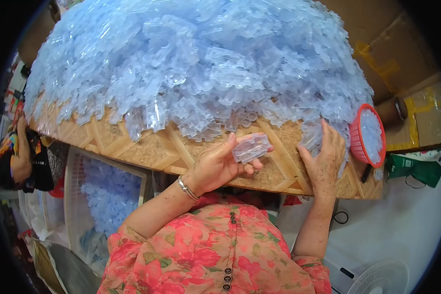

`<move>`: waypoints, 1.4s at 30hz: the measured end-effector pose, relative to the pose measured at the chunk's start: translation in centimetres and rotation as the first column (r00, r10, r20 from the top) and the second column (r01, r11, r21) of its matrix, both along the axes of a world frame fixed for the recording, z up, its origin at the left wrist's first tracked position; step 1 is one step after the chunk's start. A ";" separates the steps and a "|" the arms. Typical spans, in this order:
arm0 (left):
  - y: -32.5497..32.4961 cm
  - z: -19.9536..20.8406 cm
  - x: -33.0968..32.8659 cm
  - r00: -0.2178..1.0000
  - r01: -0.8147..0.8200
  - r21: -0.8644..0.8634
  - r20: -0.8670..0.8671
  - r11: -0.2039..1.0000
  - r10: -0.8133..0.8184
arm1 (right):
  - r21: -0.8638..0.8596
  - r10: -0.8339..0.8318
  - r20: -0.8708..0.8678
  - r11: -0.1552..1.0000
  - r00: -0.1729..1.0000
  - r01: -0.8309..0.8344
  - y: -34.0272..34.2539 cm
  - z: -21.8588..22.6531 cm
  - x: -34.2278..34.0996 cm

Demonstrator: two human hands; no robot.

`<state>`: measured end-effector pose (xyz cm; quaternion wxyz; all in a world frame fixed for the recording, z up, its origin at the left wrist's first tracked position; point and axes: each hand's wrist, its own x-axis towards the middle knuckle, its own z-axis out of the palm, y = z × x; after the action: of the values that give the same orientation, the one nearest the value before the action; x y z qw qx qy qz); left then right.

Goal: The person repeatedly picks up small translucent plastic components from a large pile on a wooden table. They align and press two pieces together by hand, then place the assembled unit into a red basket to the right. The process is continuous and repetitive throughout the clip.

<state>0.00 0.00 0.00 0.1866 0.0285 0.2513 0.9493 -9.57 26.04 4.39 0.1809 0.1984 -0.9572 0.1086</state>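
Note:
My left hand (215, 164), palm up with a silver bangle at the wrist, holds a clear rectangular plastic piece (251, 148) between the thumb and fingers. Its exact kind is hard to make out. My right hand (327, 159) lies at the near edge of the heap, thumb and fingers apart, beside a few clear plastic pieces (310, 135). Both hands are over the near edge of the wood-patterned table (166, 149). A large heap of clear, bluish plastic pieces (196, 63) covers most of the tabletop.
A red basket (354, 143) of small clear pieces stands right of my right hand. Below the table's left side is a pale crate (75, 196) with more pieces. Cardboard boxes (402, 54) stand at the right, a white fan (382, 278) lower right. Another person (19, 157) is at far left.

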 end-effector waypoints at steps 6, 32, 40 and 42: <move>-0.4 -0.1 0.0 1.000 -0.010 -0.017 -0.005 1.000 0.010 | -0.277 -0.030 -0.003 0.960 1.000 0.029 -1.3 -0.4 0.5; -0.2 0.5 0.3 0.995 -0.045 -0.006 -0.092 0.999 0.044 | -0.344 0.242 -0.052 0.906 0.969 -0.245 -3.9 0.2 4.4; -0.1 -0.1 0.4 0.997 -0.030 -0.072 -0.078 0.997 0.024 | -0.509 0.500 -0.088 0.721 0.862 -0.470 -7.2 -2.1 6.1; -0.2 0.0 0.4 0.996 -0.039 -0.088 -0.083 0.995 0.032 | -0.507 0.471 -0.075 0.741 0.879 -0.440 -7.4 -1.9 6.4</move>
<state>0.43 -0.15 -0.01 0.1605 0.0542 0.3012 0.9384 -3.18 18.67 2.46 0.1670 0.3678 -0.8208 0.4039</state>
